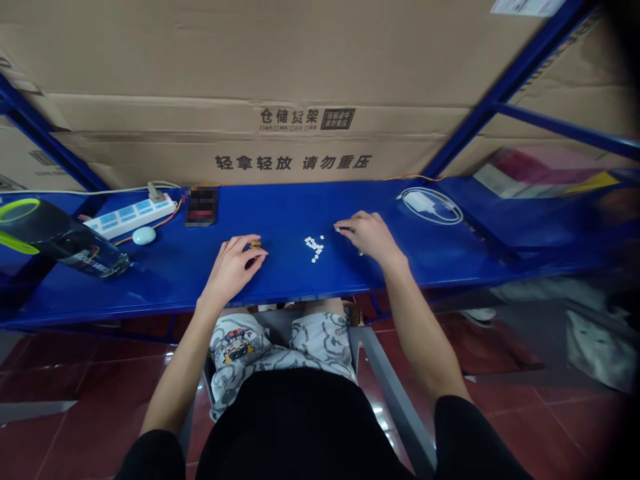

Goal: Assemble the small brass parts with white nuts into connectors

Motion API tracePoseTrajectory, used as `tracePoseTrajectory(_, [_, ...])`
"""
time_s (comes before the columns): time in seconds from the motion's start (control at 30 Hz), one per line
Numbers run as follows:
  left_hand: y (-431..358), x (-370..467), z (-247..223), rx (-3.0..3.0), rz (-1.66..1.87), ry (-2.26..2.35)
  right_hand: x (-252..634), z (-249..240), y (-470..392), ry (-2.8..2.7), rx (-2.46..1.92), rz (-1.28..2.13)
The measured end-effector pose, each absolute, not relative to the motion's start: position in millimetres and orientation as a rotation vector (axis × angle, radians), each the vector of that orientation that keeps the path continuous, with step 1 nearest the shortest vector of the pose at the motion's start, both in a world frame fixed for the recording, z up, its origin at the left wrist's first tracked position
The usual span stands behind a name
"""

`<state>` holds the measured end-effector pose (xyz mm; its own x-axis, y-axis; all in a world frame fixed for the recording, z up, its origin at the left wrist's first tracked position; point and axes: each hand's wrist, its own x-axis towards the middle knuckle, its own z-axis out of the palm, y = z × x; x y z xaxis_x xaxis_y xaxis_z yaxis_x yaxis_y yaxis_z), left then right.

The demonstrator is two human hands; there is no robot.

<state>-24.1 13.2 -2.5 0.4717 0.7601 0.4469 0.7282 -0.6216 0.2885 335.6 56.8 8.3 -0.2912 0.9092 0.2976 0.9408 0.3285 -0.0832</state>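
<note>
Small white pieces (315,247) lie in a loose cluster on the blue table (290,207), between my two hands. To the left of them, my left hand (235,267) rests at the table with thumb and fingers closed around a small yellow-brown object (255,245). My right hand (371,237) is on the other side, its fingertips pinching a thin dark tool, perhaps tweezers, (346,229) that points left. A tiny whitish bit shows at the tool's tip. Another small object lies under my right hand, too small to identify.
At the left stand a dark bottle (65,237), a white power strip (131,217), a pale round object (144,235) and a dark box (201,207). A coiled white cable (433,205) lies back right. Cardboard (280,60) and blue frame bars border the table.
</note>
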Motion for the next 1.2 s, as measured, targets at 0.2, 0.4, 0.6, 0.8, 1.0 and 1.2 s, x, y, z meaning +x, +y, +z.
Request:
tracePoseTrajectory(0.2, [12.9, -23.7, -2.0, 2.63, 0.85, 1.314, 326.9, 3.4, 59.2, -2.285, -1.661, -0.245])
tracePoseTrajectory(0.4, [13.6, -23.8, -3.4, 2.64, 0.87, 1.302, 316.1, 6.6, 54.0, -2.317, -1.619, -0.254])
tracePoseTrajectory(0.6, [14.1, -23.2, -5.5, 2.638, 0.908, 1.285, 313.6, 6.7, 43.7, -2.276, -1.617, -0.219])
tracePoseTrajectory(0.8, [13.3, -22.3, -5.6, 2.65, 0.917, 1.261, 301.0, 13.9, 19.0, -2.058, -1.51, -0.124])
tracePoseTrajectory(1.0, [11.0, -21.3, -3.1, 2.652, 0.946, 1.204, 244.1, 12.3, 0.4, -2.16, -1.21, 0.074])
tracePoseTrajectory(1.2, [11.3, -24.4, -4.1, 2.695, 0.836, 1.097, 201.7, -6.3, -4.5, -2.292, -1.039, 0.217])
